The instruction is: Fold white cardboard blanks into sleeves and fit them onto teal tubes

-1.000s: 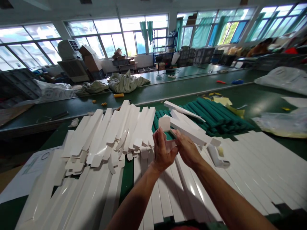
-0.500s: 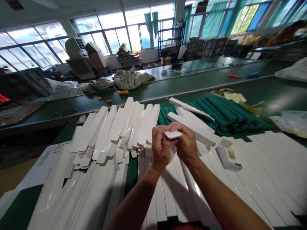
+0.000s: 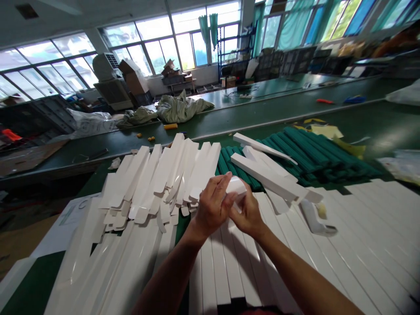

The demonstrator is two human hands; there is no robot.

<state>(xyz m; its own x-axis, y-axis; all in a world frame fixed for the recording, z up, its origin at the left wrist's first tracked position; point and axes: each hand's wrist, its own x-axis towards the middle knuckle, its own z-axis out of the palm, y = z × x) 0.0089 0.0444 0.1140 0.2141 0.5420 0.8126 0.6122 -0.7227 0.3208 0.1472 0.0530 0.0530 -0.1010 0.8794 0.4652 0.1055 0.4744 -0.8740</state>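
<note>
White card carton (image 3: 236, 185), held above the flat blanks (image 3: 229, 271), is being clamped at its near end by the left hand (image 3: 212, 205) and right hand (image 3: 247, 215), and its flap is arguably best being pressed in squarely.

Three folded long white boxes (image 3: 269, 177) lie across one stack of green tubes (image 3: 308, 153), which are too many to count, and one more white carton (image 3: 236, 186) is held up. One fanned heap of flat carton blanks (image 3: 164, 175) holds well over a dozen, beside one white plastic tool (image 3: 316, 221).
</note>
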